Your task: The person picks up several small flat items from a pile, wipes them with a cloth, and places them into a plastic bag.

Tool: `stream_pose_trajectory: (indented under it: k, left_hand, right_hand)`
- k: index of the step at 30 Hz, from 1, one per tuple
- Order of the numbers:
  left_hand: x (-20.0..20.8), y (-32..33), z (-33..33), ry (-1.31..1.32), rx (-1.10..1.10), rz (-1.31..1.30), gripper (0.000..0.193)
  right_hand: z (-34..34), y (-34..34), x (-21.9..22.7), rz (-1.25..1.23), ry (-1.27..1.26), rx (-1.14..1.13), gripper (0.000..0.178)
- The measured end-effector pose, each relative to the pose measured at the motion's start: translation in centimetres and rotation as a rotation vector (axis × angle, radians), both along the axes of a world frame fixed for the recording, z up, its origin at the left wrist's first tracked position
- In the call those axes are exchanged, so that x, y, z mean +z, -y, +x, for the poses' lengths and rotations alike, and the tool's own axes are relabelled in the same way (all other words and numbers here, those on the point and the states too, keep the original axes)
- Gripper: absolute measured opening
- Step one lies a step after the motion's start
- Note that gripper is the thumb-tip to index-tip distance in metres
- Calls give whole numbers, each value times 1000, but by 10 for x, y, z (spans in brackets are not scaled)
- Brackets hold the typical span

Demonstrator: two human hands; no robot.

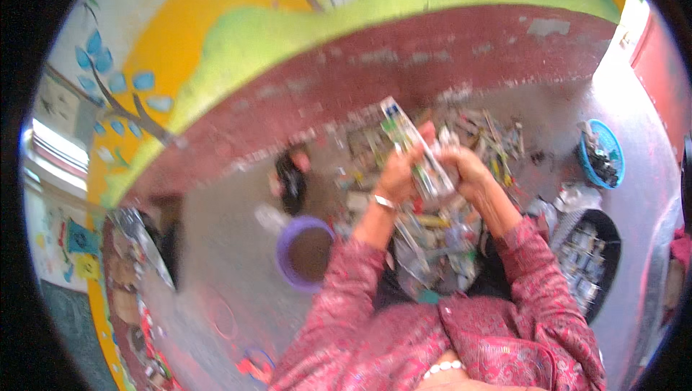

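Observation:
A long, flat, white-and-green package (401, 126) with a dark blue patch at its top end is held tilted in front of me. Its exact kind is blurred. My left hand (400, 173) is closed round its left side, with a pale bracelet on the wrist. From the other side my right hand (467, 169) grips its lower part, the fingers partly hidden. Below and beyond the hands, a heap of mixed scraps (432, 221) lies on the floor, with clear plastic and yellow, white and green pieces in it.
A purple bucket (285, 265) stands left of the heap, near a black item (292, 180). On the right are a blue basket (611, 147) with dark contents and a black tub (611, 250) of pale pieces. A painted wall (432, 49) rises behind.

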State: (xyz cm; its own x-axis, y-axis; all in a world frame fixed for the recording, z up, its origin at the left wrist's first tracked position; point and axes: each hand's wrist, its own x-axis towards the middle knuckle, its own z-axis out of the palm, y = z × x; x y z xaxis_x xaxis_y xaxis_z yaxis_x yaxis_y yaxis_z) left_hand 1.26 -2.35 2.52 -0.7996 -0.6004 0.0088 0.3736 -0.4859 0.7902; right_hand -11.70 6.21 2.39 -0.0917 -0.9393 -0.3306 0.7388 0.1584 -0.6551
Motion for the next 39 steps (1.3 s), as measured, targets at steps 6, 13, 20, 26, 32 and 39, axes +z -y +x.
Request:
stream_pose_trajectory:
  k: [6,13,20,26,32,39]
  left_hand:
    - [-8,-8,-3,48,2,-63,39]
    - [1,-12,-7,78,12,50,23]
    - [-15,1,-4,80,3,268,25]
    - [-29,1,-4,160,11,250,21]
    - [-18,3,-3,198,63,275,32]
    - [-45,26,-6,111,90,485,20]
  right_hand:
    - [8,-11,26,-166,-74,-28,32]
    - [9,-10,24,-225,-817,-407,32]
    - [-4,-3,28,-249,-896,-336,32]
    - [-12,-2,-1,-183,-1105,-259,28]
    - [-30,1,19,-159,-884,-525,18]
    - [15,8,0,-384,-1474,-99,25]
